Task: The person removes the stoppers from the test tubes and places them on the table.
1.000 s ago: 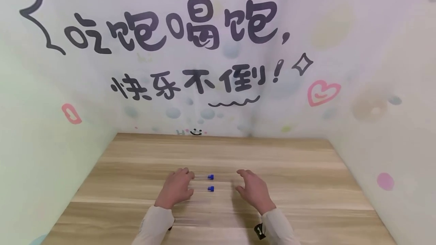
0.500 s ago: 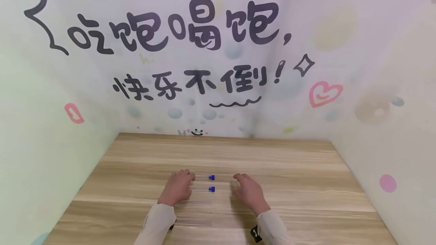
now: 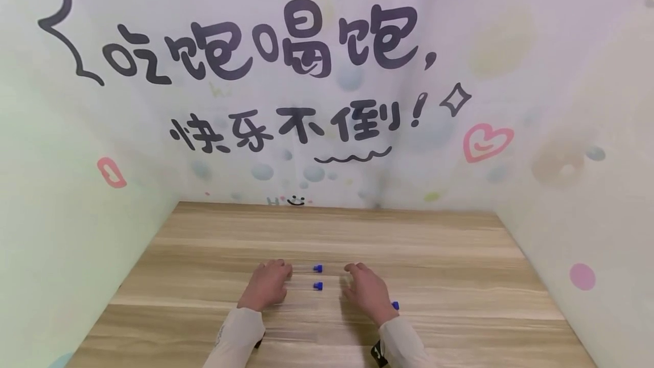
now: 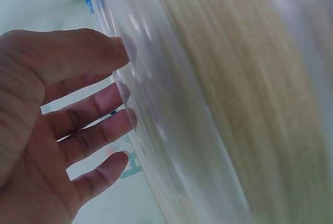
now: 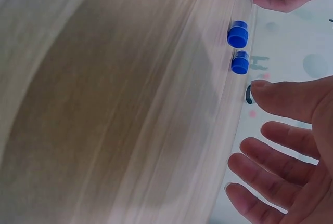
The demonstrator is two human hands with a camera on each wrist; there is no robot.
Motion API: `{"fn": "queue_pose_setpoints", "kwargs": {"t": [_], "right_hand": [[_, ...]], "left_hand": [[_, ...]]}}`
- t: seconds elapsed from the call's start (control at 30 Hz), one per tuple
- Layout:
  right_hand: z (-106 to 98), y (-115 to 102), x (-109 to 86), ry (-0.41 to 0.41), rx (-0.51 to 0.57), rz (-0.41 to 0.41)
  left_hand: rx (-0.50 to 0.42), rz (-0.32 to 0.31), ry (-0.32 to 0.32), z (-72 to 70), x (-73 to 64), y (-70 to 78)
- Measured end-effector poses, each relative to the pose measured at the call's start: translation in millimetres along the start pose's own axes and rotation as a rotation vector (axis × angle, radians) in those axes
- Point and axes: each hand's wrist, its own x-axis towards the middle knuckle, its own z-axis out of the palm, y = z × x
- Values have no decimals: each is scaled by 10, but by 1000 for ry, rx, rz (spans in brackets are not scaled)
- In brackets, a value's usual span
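Note:
Two clear tubes with blue caps (image 3: 318, 268) (image 3: 318, 286) lie side by side on the wooden table, caps toward the right. My left hand (image 3: 265, 284) is at their left ends, fingers relaxed and spread. In the left wrist view its fingertips show through a clear tube (image 4: 187, 104); whether they touch it I cannot tell. My right hand (image 3: 369, 291) hovers just right of the caps, fingers loosely bent, holding nothing. In the right wrist view a gap separates its thumb (image 5: 286, 99) from the nearer blue cap (image 5: 240, 63).
Another blue cap (image 3: 395, 305) shows beside the right wrist, the rest of that item hidden. A faint clear tube (image 3: 293, 335) lies near the left sleeve (image 3: 237, 334). The wooden table (image 3: 434, 243) meets a printed back wall (image 3: 327, 186) and pale side walls.
My right hand has moved left, nearer the blue caps, and another blue cap has come into view beside its wrist. The left hand stays nearly still at the tubes.

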Motion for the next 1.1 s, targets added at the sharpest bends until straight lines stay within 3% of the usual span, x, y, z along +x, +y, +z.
{"fn": "queue_pose_setpoints", "kwargs": {"t": [0.6, 0.87, 1.1], "right_hand": [[33, -37, -7, 34, -28, -35], [11, -59, -8, 37, -28, -54], [5, -57, -22, 32, -29, -60]], "left_hand": [[80, 15, 24, 73, 23, 1], [74, 20, 28, 37, 10, 9], [25, 29, 38, -69, -33, 103]]}}
